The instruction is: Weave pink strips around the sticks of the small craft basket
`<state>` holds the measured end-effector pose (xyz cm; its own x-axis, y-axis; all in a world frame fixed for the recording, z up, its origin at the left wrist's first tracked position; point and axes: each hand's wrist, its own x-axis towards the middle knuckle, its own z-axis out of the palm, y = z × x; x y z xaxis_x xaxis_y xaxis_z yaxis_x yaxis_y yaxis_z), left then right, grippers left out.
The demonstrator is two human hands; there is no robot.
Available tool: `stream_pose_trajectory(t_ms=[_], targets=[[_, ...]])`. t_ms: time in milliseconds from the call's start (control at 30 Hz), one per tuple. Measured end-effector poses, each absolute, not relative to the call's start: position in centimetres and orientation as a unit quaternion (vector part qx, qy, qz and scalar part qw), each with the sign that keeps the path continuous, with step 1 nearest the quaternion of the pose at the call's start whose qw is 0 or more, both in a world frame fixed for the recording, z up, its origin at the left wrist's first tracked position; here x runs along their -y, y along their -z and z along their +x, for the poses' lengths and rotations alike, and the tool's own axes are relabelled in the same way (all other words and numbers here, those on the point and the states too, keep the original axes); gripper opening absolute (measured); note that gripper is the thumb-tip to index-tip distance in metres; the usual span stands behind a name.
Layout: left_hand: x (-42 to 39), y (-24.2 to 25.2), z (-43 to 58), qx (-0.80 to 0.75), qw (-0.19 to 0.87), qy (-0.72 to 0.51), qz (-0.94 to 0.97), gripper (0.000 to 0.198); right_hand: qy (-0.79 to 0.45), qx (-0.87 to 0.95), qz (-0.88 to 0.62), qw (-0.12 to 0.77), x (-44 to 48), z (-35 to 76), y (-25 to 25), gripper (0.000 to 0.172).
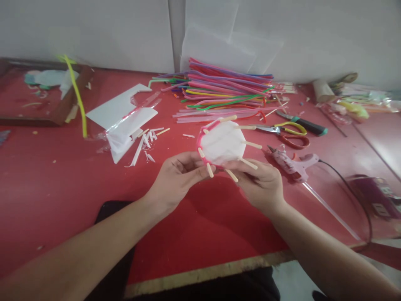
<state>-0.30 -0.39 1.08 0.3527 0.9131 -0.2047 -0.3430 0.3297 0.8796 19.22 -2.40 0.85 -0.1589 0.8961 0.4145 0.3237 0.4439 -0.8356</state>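
Between my two hands, above the red table, is a white paper disc (223, 142) with several wooden sticks (249, 163) standing out around its rim. A pink pipe cleaner (199, 144) runs along the disc's left edge, passing by the sticks there. My left hand (181, 175) pinches the lower left of the rim, thumb near a stick. At the lower right, my right hand (260, 182) is closed on the edge, with its fingers partly hidden beneath the disc.
Scissors (283, 131), a cutter knife (305, 124) and a pink glue gun (294, 164) with its cord lie to the right. Behind is a heap of coloured pipe cleaners (228, 85). White card (112, 110) and paper scraps (148, 140) lie left, beside a wooden tray (46, 121).
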Motion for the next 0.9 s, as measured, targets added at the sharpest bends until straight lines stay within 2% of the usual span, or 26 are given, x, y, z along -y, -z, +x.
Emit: stream_pose_trajectory(t_ms=[200,533,900], targets=[[0.13,-1.04,-0.18,-0.383,0.749,-0.408,0.357,0.019,-0.312,0.681,-0.45,0.487,2.42,19.07,-0.84,0.031],[0.4,-1.0,0.07,-0.401,0.724,-0.437,0.353,0.017,-0.339,0.643,-0.493,0.478,2.27,18.89,-0.68,0.021],[0.14,-1.13,-0.12,-0.378,0.755,-0.397,0.36,0.018,-0.38,0.624,-0.491,0.475,2.3,18.39,-0.77,0.019]])
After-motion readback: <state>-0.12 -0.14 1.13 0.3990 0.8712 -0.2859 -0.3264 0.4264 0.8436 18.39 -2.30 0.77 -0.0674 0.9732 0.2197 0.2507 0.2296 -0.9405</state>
